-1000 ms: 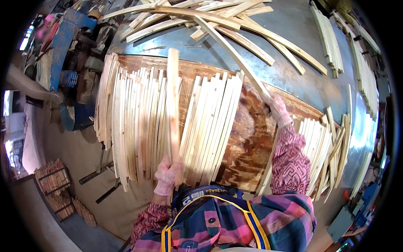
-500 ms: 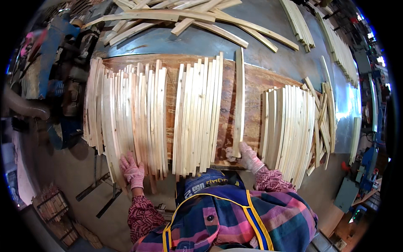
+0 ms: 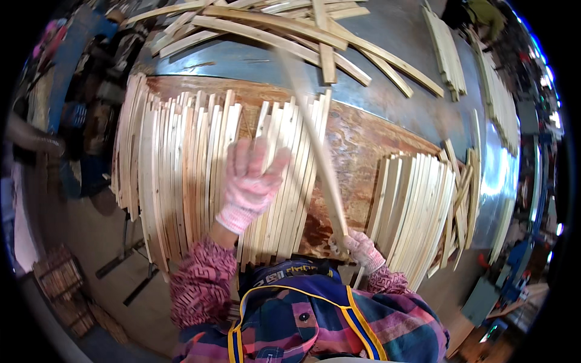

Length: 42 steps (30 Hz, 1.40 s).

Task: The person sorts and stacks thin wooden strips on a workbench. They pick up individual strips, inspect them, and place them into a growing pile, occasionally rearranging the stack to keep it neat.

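Note:
My right hand (image 3: 362,250), in a pink and white knit glove, grips the near end of a long wooden strip (image 3: 327,175). The strip is tilted, its far end blurred by motion and leaning left over the middle row of strips (image 3: 281,199). My left hand (image 3: 252,176), gloved alike, is raised above the gap between the left row of strips (image 3: 181,181) and the middle row, its fingers spread and nothing in them. Right of my right hand lies another row of strips (image 3: 413,206), packed side by side.
The rows lie on a worn brown board (image 3: 357,157) on a metal table (image 3: 399,45). A crossed heap of strips (image 3: 278,27) covers the far side. More strips (image 3: 445,51) lie far right, near another person (image 3: 487,18). Machinery (image 3: 97,115) stands at the left.
My left hand has left the left row, rising toward the middle. The strip in my right hand has swung from nearly straight to leaning left. Another person has come into view at the far right.

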{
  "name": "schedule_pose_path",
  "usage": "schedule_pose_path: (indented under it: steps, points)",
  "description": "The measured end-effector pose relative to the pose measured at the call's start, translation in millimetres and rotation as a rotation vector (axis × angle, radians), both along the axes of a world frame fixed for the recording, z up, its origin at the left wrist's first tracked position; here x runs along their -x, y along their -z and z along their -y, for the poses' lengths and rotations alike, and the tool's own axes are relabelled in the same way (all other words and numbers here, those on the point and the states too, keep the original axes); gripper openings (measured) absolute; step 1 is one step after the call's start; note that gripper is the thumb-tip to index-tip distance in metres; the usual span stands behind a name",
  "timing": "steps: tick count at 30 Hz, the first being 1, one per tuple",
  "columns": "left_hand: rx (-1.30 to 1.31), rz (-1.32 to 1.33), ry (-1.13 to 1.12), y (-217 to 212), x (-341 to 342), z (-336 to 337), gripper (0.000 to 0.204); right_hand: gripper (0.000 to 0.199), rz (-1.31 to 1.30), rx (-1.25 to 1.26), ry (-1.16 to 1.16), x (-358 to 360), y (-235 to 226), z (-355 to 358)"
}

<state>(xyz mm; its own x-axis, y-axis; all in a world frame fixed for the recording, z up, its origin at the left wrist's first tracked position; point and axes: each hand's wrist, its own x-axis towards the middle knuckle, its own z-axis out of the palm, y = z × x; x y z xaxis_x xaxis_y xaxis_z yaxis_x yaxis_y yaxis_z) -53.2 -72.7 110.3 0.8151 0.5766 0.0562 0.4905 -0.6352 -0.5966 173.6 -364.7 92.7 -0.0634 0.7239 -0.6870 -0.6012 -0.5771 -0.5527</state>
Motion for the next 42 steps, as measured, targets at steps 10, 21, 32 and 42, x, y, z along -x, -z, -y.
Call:
schedule_pose_path:
  steps: [10, 21, 32, 42]
  points:
    - [0.515, 0.486, -0.248, -18.3, 86.9, -6.4, 0.015, 0.049, 1.259, -0.339, -0.418, -134.3, 35.6, -305.6]
    - [0.334, 0.428, -1.201, 67.4, 189.1, 24.3, 0.094, 0.052, 1.919, 0.171, -0.680, -199.6, 38.4, -506.7]
    - [0.418, 0.351, -1.122, 102.2, 212.1, 29.2, 0.096, 0.046, 2.026, 0.334, -0.114, -314.5, -57.1, -138.7]
    - [0.444, 0.319, -1.150, 103.5, 212.0, 18.7, 0.095, 0.084, 2.182, 0.990, 0.061, -369.8, -60.1, 161.7]
